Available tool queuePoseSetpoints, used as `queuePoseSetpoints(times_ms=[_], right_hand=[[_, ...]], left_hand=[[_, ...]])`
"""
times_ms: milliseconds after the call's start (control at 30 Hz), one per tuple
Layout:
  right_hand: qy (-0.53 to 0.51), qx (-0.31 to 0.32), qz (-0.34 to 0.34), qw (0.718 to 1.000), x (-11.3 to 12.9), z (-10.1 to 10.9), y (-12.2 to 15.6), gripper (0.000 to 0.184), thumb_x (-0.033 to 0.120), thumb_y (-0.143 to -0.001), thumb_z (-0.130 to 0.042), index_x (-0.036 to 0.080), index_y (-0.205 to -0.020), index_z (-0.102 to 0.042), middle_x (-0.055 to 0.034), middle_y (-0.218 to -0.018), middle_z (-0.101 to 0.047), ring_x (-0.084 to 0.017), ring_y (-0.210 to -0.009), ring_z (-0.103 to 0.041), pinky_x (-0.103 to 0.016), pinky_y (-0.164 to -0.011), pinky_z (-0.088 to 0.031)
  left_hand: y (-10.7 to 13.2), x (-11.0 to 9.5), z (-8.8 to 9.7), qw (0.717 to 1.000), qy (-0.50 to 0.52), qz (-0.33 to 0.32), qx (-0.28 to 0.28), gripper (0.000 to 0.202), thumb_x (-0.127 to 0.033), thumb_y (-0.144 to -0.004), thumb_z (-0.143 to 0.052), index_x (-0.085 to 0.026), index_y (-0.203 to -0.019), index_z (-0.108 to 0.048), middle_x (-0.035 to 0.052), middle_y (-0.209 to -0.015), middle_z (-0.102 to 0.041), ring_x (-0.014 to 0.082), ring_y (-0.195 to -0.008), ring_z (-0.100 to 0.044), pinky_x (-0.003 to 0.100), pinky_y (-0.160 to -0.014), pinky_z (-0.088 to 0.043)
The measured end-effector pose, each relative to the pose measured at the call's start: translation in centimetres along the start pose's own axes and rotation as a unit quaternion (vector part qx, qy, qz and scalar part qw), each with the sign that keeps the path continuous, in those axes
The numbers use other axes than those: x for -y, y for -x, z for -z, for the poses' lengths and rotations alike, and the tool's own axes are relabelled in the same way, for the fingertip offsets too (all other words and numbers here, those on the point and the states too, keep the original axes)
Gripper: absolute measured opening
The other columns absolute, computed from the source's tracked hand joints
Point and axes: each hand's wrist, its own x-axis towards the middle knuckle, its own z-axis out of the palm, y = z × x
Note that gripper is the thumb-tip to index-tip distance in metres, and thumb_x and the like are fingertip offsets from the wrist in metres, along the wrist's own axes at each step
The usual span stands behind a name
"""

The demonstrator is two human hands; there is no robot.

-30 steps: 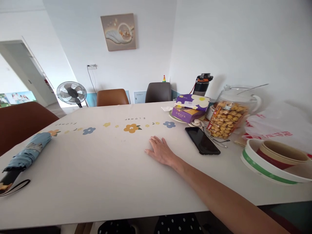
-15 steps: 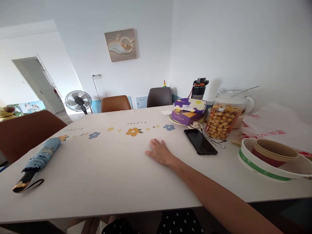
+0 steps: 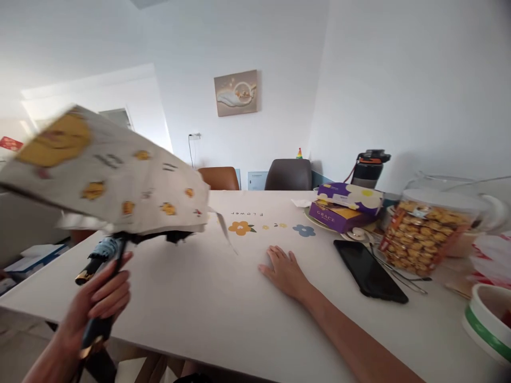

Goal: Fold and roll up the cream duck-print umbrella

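My left hand (image 3: 101, 295) is wrapped round the dark handle of a white umbrella (image 3: 136, 183) with a yellow cartoon print. Its canopy is loose and partly spread, tilted up and to the left over the table, and a thin strap trails from it. Behind my left hand a folded light-blue umbrella (image 3: 107, 249) lies on the table, mostly hidden by the white one. My right hand (image 3: 285, 271) rests palm down on the white tabletop (image 3: 207, 314), fingers apart, holding nothing. Close to its right lies a black phone (image 3: 369, 270).
To the right stand a jar of round snacks (image 3: 423, 231), a glass pitcher (image 3: 485, 202), a purple box (image 3: 339, 214), a dark bottle (image 3: 368, 169) and a green-striped white bowl (image 3: 489, 319). Wired earphones (image 3: 403, 277) lie beside the phone. Chairs (image 3: 289, 174) line the far side.
My left hand has come into view at the left, holding the white umbrella, which now covers much of the blue one. The view has turned left. My right hand stays flat on the table.
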Motion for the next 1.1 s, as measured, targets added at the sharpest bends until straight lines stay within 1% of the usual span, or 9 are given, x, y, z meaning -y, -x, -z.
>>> queuePoseSetpoints(times_ms=[33,167,300,400,533,633,733,933,1100], right_hand=[[0.002,0.002,0.001,1.0,0.0,0.0,0.0,0.065,0.053,-0.088,-0.027,0.01,-0.135,-0.038,-0.0136,-0.147,-0.027,-0.026,-0.138,-0.015,-0.049,-0.109,-0.007],[-0.004,0.009,0.001,1.0,0.0,0.1,0.2,0.067,0.055,-0.087,-0.027,0.01,-0.137,-0.036,-0.0127,-0.148,-0.025,-0.025,-0.139,-0.013,-0.048,-0.11,-0.006],[-0.027,0.007,-0.011,1.0,0.1,0.5,0.2,0.065,0.051,-0.087,-0.033,0.011,-0.137,-0.035,-0.0117,-0.148,-0.026,-0.024,-0.139,-0.014,-0.046,-0.11,-0.004],[-0.069,-0.033,-0.015,0.997,0.2,0.9,0.1,0.05,0.041,-0.085,-0.038,0.016,-0.127,-0.049,-0.0102,-0.139,-0.043,-0.024,-0.132,-0.032,-0.044,-0.109,-0.012],[-0.17,-0.117,-0.09,0.974,0.2,1.6,0.1,0.031,0.036,-0.082,-0.04,0.02,-0.096,-0.063,-0.0055,-0.103,-0.066,-0.022,-0.096,-0.058,-0.034,-0.084,-0.041],[-0.223,-0.164,-0.149,0.949,0.2,2.1,0.2,0.026,0.036,-0.079,-0.041,0.021,-0.075,-0.061,-0.0018,-0.077,-0.066,-0.018,-0.071,-0.059,-0.028,-0.063,-0.043],[-0.253,-0.215,-0.16,0.93,0.1,2.4,0.4,0.023,0.037,-0.077,-0.043,0.021,-0.067,-0.057,0.0,-0.065,-0.061,-0.016,-0.059,-0.054,-0.026,-0.054,-0.039],[-0.258,-0.296,-0.155,0.907,-0.3,2.7,0.7,0.027,0.043,-0.08,-0.044,0.021,-0.069,-0.054,-0.0021,-0.072,-0.062,-0.018,-0.065,-0.054,-0.028,-0.06,-0.041],[-0.206,-0.317,-0.041,0.925,0.8,2.1,0.9,0.021,0.039,-0.083,-0.043,0.022,-0.081,-0.054,-0.0074,-0.095,-0.061,-0.022,-0.094,-0.055,-0.032,-0.074,-0.045]], left_hand=[[-1.2,0.6,-0.5,1.0,0.008,0.003,0.024,0.048,-0.024,-0.097,-0.014,-0.021,-0.092,-0.061,-0.0074,-0.038,-0.03,0.0004,-0.027,-0.023,0.013,-0.031,-0.016],[-4.8,3.9,-3.5,0.989,-0.049,0.1,0.095,0.023,-0.022,-0.092,-0.038,-0.017,-0.1,-0.058,-0.0091,-0.044,-0.026,0.0025,-0.03,-0.027,0.017,-0.033,-0.02],[-6.5,7.7,-6.1,0.977,-0.142,0.134,0.089,0.025,-0.029,-0.083,-0.056,-0.018,-0.105,-0.055,-0.0102,-0.047,-0.03,0.0048,-0.034,-0.033,0.017,-0.034,-0.027],[-7.7,10.1,-7.5,0.968,-0.194,0.146,0.062,0.026,-0.029,-0.079,-0.058,-0.016,-0.102,-0.054,-0.0075,-0.052,-0.041,0.0068,-0.039,-0.041,0.019,-0.038,-0.036],[-9.7,12.1,-8.9,0.955,-0.235,0.17,0.052,0.018,-0.021,-0.074,-0.06,-0.013,-0.087,-0.053,0.0005,-0.065,-0.054,0.011,-0.051,-0.054,0.025,-0.048,-0.048],[-11.1,12.8,-10.0,0.947,-0.259,0.179,0.065,0.013,-0.019,-0.074,-0.057,-0.013,-0.084,-0.049,0.0034,-0.072,-0.058,0.0107,-0.049,-0.053,0.027,-0.046,-0.048],[-12.3,13.4,-10.8,0.946,-0.263,0.175,0.08,0.014,-0.024,-0.079,-0.052,-0.016,-0.089,-0.045,0.0005,-0.073,-0.056,0.0068,-0.041,-0.045,0.023,-0.036,-0.04],[-12.8,15.1,-11.1,0.947,-0.239,0.168,0.131,0.009,-0.026,-0.082,-0.045,-0.018,-0.084,-0.04,-0.0027,-0.066,-0.053,0.0074,-0.043,-0.047,0.023,-0.04,-0.043],[-11.2,15.6,-10.3,0.927,-0.251,0.154,0.233,0.021,-0.034,-0.082,-0.049,-0.018,-0.075,-0.037,0.0,-0.066,-0.058,0.0092,-0.051,-0.054,0.022,-0.048,-0.043]])
